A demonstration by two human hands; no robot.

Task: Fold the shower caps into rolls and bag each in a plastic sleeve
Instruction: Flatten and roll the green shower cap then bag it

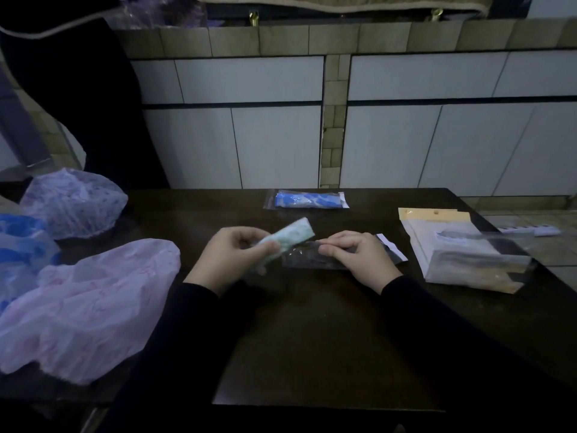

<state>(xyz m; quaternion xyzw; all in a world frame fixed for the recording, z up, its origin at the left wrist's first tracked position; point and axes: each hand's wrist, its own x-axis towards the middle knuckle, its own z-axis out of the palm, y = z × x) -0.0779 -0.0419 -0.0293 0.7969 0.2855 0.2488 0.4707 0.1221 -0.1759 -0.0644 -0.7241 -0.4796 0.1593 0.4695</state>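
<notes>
My left hand (232, 256) grips a rolled pale green shower cap (290, 239), tilted with its upper end pointing right. My right hand (356, 256) pinches the open end of a clear plastic sleeve (309, 260) lying on the dark table (312, 339); the sleeve's white flap (392, 246) shows behind the hand. The roll's end sits just above the sleeve's mouth, outside it. A blue roll bagged in a sleeve (306, 200) lies at the table's far edge.
Loose shower caps lie at the left: a pink one (90, 307), a blue one (22, 245) and a lilac dotted one (75, 203). A stack of empty sleeves in packaging (462, 254) sits at the right. A tiled wall stands behind the table.
</notes>
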